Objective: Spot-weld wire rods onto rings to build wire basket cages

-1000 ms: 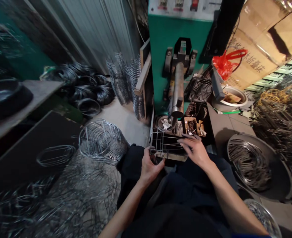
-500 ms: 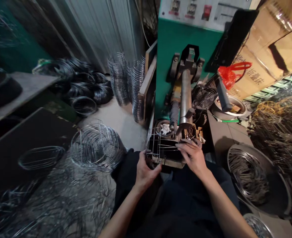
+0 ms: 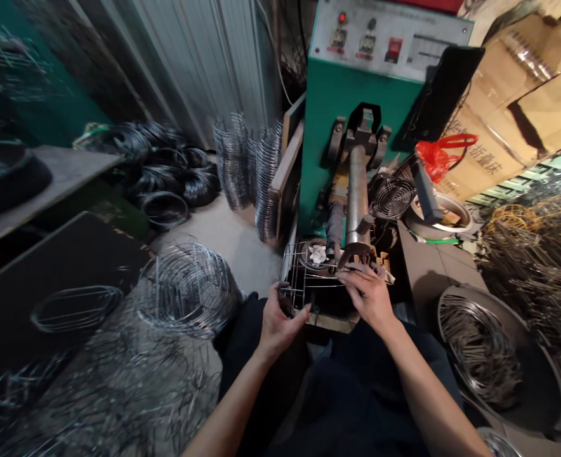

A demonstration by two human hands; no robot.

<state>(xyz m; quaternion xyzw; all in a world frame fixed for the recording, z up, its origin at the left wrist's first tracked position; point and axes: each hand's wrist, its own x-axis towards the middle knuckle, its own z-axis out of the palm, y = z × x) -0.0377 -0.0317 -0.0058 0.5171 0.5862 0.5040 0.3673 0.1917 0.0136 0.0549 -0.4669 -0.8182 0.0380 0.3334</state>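
My left hand is closed on the near left side of a wire frame, its thumb stretched toward the right. My right hand pinches the right end of the same frame, fingers bunched just under the tip of a machine's metal arm. The frame lies between my hands, with thin rods crossing it. My fingers hide its right end, so I cannot tell whether it touches the arm's tip. Behind it stands the green machine, with a red light lit on its panel.
A bundle of wire rings stands on the floor to the left, near a dark board carrying oval wire frames. Stacked wire rings stand beside the machine. On the right are a basin of wire pieces and heaped rods.
The view has tilted up slightly, showing more of the machine's panel. The frame and my right hand have come a little closer to the arm's tip. Both hands keep their hold.
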